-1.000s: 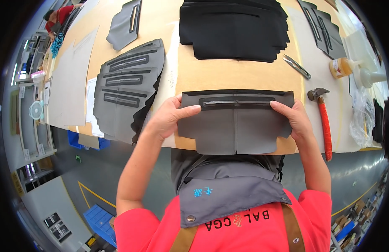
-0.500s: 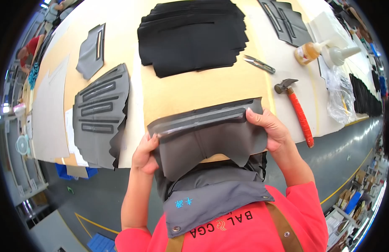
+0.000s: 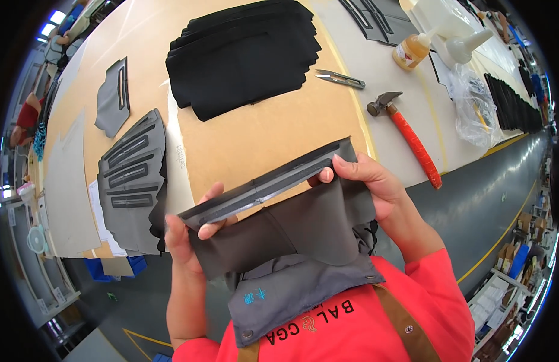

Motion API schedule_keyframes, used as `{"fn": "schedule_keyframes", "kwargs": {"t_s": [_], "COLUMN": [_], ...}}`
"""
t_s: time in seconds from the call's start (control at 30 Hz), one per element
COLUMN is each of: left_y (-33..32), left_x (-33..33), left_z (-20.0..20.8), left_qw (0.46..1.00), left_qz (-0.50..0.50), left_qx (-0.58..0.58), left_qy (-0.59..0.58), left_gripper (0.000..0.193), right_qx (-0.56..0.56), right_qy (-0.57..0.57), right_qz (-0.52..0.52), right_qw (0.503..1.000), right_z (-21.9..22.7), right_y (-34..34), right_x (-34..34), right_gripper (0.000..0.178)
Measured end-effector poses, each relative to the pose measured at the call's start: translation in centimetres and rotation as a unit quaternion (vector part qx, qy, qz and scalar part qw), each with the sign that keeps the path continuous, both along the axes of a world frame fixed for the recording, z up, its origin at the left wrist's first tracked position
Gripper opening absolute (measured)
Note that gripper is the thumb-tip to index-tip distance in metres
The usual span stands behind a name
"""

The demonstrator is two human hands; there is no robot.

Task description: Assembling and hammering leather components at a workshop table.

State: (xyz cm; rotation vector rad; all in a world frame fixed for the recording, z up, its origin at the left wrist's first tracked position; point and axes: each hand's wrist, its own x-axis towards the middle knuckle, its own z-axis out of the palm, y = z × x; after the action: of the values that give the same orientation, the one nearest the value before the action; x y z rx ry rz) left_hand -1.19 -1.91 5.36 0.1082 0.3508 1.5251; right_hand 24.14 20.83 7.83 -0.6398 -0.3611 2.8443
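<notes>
A dark grey leather-like panel (image 3: pixel 270 235) with a long slot near its upper edge is held up in front of me, tilted, its right end higher. My left hand (image 3: pixel 184 248) has its left end between the fingers; one fingertip pokes through the slot and another shows beyond the far edge. My right hand (image 3: pixel 382 190) grips the right end, thumb on top, a fingertip showing in the slot. Through the slot's opening the tan table board shows. The panel's lower part hangs over my grey apron (image 3: pixel 303 301). Part of each hand is hidden under the panel.
On the table lie a stack of black panels (image 3: pixel 237 66), a fan of slotted grey panels (image 3: pixel 131 187), and a single grey piece (image 3: pixel 110 102). To the right are thread snips (image 3: pixel 341 78), a red-handled hammer (image 3: pixel 415 142), an amber bottle (image 3: pixel 411 51) and a clear plastic bag (image 3: pixel 472 108).
The slot has opened up, with fingertips of both hands now through it. My left hand has shifted left and down, and the panel slants more. The whole view has turned a little.
</notes>
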Motion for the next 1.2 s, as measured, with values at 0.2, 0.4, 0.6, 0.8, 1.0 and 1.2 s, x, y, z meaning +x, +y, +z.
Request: {"fn": "schedule_keyframes", "kwargs": {"t_s": [0.2, 0.4, 0.6, 0.8, 1.0, 1.2], "left_y": [3.3, 5.3, 4.4, 4.9, 4.8, 5.3], "left_x": [-2.9, -3.6, -0.2, 0.4, 0.4, 0.6], "left_z": [0.3, -1.2, -1.6, -2.8, -3.7, -3.3], "left_qw": [0.955, 0.686, 0.679, 0.670, 0.639, 0.615], "left_qz": [0.002, 0.075, 0.135, 0.118, 0.132, 0.127], "left_qx": [-0.257, -0.289, -0.268, -0.306, -0.293, -0.296], "left_qy": [0.149, 0.663, 0.670, 0.666, 0.699, 0.720], "left_gripper": [0.049, 0.031, 0.018, 0.014, 0.012, 0.011], "right_qx": [0.086, 0.514, 0.631, 0.705, 0.749, 0.774], "right_qy": [-0.104, -0.350, -0.349, -0.372, -0.377, -0.385], "right_qz": [-0.011, -0.066, -0.059, 0.002, 0.006, 0.018], "right_qw": [0.991, 0.780, 0.690, 0.604, 0.546, 0.502], "right_z": [-3.1, -4.3, -4.1, -5.0, -4.9, -5.3], "right_y": [2.1, 3.7, 2.1, 1.4, 0.8, 0.7], "right_x": [-0.8, -0.9, -1.3, -2.4, -2.9, -3.0], "right_gripper": [0.044, 0.054, 0.021, 0.019, 0.020, 0.015]}}
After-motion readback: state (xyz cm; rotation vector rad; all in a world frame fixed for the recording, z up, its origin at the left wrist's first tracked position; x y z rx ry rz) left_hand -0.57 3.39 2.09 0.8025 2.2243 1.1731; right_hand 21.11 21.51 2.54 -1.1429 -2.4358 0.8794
